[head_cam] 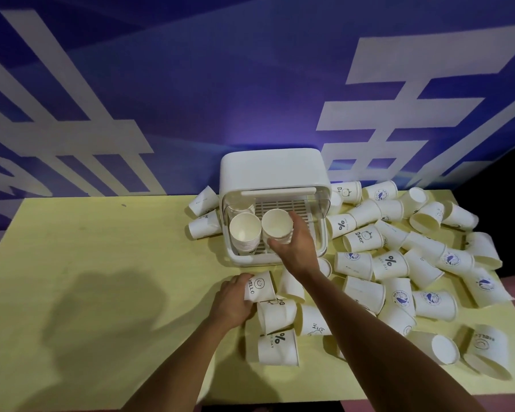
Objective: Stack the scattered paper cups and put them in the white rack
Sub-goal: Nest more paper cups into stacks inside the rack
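1. A short stack of cups (277, 226) is held in the right hand (295, 248), fingers wrapped round its side, mouth up, long axis near upright.
2. The stack is already inside the white rack (275, 203), just right of a taller stack (245, 231); the free slotted floor lies directly beneath the hand.
3. A "HELLO" cup (259, 286) is clasped by the left hand (234, 301), nearer the loose cups (399, 263).
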`<state>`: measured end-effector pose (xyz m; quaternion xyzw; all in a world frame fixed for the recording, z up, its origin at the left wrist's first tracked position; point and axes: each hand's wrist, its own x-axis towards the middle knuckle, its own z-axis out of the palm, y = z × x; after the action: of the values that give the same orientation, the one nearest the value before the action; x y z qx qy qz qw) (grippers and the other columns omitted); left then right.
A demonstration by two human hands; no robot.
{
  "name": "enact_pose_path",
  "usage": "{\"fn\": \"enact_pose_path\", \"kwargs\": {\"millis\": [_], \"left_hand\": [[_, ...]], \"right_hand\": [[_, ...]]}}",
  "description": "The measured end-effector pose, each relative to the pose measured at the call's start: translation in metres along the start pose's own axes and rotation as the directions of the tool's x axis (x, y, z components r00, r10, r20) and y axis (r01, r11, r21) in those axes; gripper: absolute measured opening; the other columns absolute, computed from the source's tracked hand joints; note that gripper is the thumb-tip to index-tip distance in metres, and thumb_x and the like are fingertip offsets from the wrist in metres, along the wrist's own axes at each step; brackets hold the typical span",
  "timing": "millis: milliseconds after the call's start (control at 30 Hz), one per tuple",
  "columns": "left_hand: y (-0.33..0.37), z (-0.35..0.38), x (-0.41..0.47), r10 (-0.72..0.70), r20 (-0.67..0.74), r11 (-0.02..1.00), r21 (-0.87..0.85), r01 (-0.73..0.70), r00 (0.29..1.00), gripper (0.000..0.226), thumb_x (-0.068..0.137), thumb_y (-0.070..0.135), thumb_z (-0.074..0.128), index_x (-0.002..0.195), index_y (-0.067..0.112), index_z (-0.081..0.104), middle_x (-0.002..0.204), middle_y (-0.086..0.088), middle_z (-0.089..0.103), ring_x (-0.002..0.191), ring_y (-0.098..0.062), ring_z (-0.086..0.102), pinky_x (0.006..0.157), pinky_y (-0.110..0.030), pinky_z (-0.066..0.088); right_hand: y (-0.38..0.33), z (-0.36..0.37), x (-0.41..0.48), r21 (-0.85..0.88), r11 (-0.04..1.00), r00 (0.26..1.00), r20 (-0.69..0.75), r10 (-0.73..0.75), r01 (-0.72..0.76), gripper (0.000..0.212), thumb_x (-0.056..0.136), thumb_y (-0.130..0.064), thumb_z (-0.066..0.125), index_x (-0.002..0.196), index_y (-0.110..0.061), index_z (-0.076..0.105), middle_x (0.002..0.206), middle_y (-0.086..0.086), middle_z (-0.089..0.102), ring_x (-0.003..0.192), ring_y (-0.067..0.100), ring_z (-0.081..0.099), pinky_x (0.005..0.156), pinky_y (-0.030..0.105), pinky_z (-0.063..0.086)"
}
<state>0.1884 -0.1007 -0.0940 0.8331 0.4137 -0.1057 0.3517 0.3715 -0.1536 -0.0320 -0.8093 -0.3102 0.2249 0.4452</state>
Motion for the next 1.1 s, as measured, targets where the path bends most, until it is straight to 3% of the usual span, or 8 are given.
{"fn": "enact_pose_path", "kwargs": {"millis": [233,400,567,767,933,1033,1100], "left_hand": [[-0.008,0.0,0.001,-0.013,-0.01,1.0,-0.021,0.013,1.0,0.061,0.086,0.019,0.06,0.144,0.027,0.041,0.14,0.0,0.051,0.127,-0.026,0.044,0.107,-0.04,0.039],[-0.008,-0.001,0.003,-0.016,-0.012,0.998,-0.053,0.015,1.0,0.061,0.082,0.02,0.063,0.14,0.028,0.044,0.134,0.002,0.053,0.124,-0.025,0.046,0.104,-0.038,0.041],[-0.009,-0.001,0.004,-0.007,-0.014,0.997,-0.08,0.006,1.0,0.059,0.077,0.022,0.064,0.134,0.026,0.048,0.127,0.001,0.054,0.118,-0.024,0.047,0.099,-0.039,0.043],[-0.018,-0.002,0.001,-0.011,-0.002,0.99,-0.142,0.01,1.0,0.057,0.073,0.026,0.068,0.128,0.026,0.051,0.119,0.006,0.054,0.111,-0.019,0.05,0.096,-0.038,0.045],[-0.029,-0.005,-0.003,-0.026,0.009,0.974,-0.226,0.028,1.0,0.063,0.072,0.028,0.069,0.132,0.023,0.051,0.119,0.008,0.057,0.111,-0.015,0.054,0.095,-0.036,0.048],[-0.035,-0.008,-0.006,-0.034,-0.002,0.965,-0.259,0.032,0.999,0.065,0.069,0.03,0.068,0.133,0.023,0.054,0.121,0.009,0.06,0.11,-0.01,0.057,0.095,-0.032,0.05],[-0.039,-0.009,-0.007,-0.047,-0.017,0.955,-0.294,0.04,0.999,0.062,0.068,0.032,0.068,0.129,0.027,0.056,0.118,0.015,0.06,0.107,-0.001,0.057,0.091,-0.02,0.049]], "right_hand": [[0.004,0.009,0.007,0.049,0.999,1.0,-0.024,0.004,-0.003,0.066,0.076,-0.033,0.085,0.129,-0.027,0.046,0.119,-0.008,0.06,0.108,0.014,0.058,0.091,0.036,0.052],[0.011,0.011,0.008,0.059,0.998,1.0,0.0,0.012,-0.012,0.068,0.074,-0.034,0.085,0.128,-0.03,0.043,0.119,-0.008,0.058,0.108,0.014,0.058,0.089,0.032,0.051],[0.017,0.012,0.016,0.039,0.999,0.999,0.032,0.023,-0.024,0.069,0.074,-0.03,0.085,0.131,-0.022,0.046,0.121,-0.003,0.06,0.11,0.018,0.057,0.091,0.038,0.052],[0.006,0.012,0.038,0.109,0.991,0.997,0.0,0.072,-0.072,0.068,0.07,-0.039,0.084,0.127,-0.029,0.048,0.114,-0.011,0.064,0.104,0.01,0.061,0.085,0.028,0.05],[0.006,0.018,0.059,0.067,0.993,0.995,-0.002,0.097,-0.097,0.06,0.071,-0.032,0.086,0.12,-0.028,0.051,0.103,-0.015,0.067,0.098,0.011,0.066,0.081,0.025,0.054],[0.008,0.023,0.068,0.044,0.994,0.994,0.03,0.104,-0.105,0.061,0.072,-0.033,0.086,0.123,-0.02,0.056,0.106,-0.009,0.071,0.098,0.014,0.068,0.088,0.035,0.057],[0.008,0.025,0.072,0.053,0.993,0.993,0.044,0.106,-0.109,0.062,0.072,-0.033,0.085,0.125,-0.02,0.058,0.11,-0.008,0.072,0.102,0.013,0.068,0.092,0.038,0.056]]}}
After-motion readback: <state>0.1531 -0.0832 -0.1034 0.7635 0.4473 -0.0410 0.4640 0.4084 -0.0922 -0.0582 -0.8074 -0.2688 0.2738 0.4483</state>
